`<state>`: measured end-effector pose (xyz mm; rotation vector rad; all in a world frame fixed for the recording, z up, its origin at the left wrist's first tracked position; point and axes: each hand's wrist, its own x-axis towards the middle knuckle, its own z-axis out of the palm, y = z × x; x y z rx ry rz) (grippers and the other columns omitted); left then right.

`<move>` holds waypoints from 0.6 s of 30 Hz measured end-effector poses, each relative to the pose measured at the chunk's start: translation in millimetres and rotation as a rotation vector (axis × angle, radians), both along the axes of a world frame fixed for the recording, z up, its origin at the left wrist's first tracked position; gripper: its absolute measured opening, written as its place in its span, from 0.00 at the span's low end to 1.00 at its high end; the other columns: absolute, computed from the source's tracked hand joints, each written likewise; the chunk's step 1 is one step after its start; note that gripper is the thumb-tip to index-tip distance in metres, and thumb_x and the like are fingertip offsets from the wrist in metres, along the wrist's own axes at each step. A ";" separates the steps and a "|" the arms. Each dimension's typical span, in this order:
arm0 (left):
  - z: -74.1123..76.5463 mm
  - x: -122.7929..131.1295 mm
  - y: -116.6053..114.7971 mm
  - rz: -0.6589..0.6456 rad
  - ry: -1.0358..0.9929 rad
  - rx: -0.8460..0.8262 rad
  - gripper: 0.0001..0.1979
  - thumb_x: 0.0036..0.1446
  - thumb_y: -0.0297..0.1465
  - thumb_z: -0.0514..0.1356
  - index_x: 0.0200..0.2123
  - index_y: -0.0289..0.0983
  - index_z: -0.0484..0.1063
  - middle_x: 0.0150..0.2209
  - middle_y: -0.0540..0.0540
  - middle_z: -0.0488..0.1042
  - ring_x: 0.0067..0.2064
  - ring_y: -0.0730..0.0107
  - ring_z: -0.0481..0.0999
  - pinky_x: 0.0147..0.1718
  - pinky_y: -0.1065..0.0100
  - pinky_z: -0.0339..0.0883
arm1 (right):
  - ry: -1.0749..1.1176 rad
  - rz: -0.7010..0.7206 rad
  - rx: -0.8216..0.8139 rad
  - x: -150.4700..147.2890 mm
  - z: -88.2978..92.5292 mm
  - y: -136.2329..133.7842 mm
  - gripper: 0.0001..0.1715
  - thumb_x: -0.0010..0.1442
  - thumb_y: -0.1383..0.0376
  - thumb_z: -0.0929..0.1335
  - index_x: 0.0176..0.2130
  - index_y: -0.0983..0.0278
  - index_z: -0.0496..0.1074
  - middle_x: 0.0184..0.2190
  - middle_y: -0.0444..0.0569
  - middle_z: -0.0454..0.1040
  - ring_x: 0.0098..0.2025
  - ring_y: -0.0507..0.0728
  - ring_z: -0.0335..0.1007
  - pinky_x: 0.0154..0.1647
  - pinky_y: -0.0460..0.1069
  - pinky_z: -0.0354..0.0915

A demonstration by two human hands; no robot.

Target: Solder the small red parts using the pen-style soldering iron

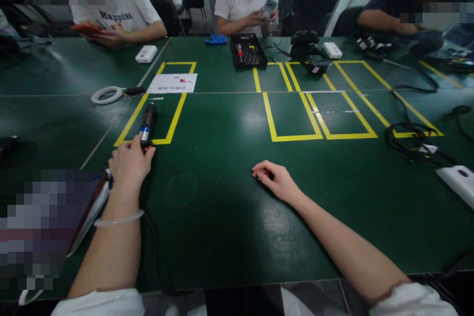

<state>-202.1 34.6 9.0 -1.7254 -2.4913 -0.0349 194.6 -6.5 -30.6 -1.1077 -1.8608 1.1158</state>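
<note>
Green is the colour of the big table in front of me. My left hand is out on the left side, with its back up. A long, dark, round tool with a blue and silver band lies just past it. The near end of the tool is right at my fingers. They look bent over that end, but my hand hides part of it, so I cannot tell if I grip it or only touch it.

The tool lies long-ways, pointing away from me, with its thin tip turned a little to the right. That puts it almost in line with my left arm. Most of it is inside a box of yellow tape, and its tip points toward a white card. A black cord runs beside my left arm, toward me.

My right hand looks like it rests on the table, well apart from the tool. Its fingers are loosely curled, with a small gap by the thumb, and I see nothing in it. From there, the tool is far to the left and a bit farther away from me. So my left hand is much nearer, with the tool straight ahead of it.
</note>
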 end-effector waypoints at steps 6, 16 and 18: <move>0.1 11.1 -4.1 0.005 0.036 0.100 0.23 0.60 0.44 0.53 0.49 0.33 0.65 0.48 0.35 0.66 0.46 0.51 0.68 0.42 0.56 0.64 | -0.017 0.000 0.008 0.0 -0.6 1.2 0.09 0.62 0.69 0.64 0.43 0.63 0.72 0.34 0.47 0.79 0.34 0.52 0.74 0.35 0.46 0.65; 2.4 10.9 -5.6 0.045 -0.017 0.088 0.20 0.61 0.43 0.51 0.44 0.33 0.68 0.44 0.38 0.68 0.44 0.52 0.68 0.40 0.57 0.63 | -0.012 0.005 -0.007 -0.2 -0.4 1.3 0.10 0.62 0.70 0.64 0.42 0.63 0.73 0.34 0.48 0.78 0.34 0.53 0.74 0.35 0.47 0.66; 5.1 13.4 -5.4 0.028 -0.002 0.187 0.19 0.62 0.42 0.50 0.44 0.32 0.69 0.49 0.36 0.69 0.48 0.49 0.68 0.43 0.54 0.63 | -0.015 0.006 -0.008 -0.3 -0.1 1.5 0.09 0.62 0.70 0.64 0.42 0.63 0.73 0.34 0.47 0.79 0.34 0.52 0.74 0.35 0.46 0.65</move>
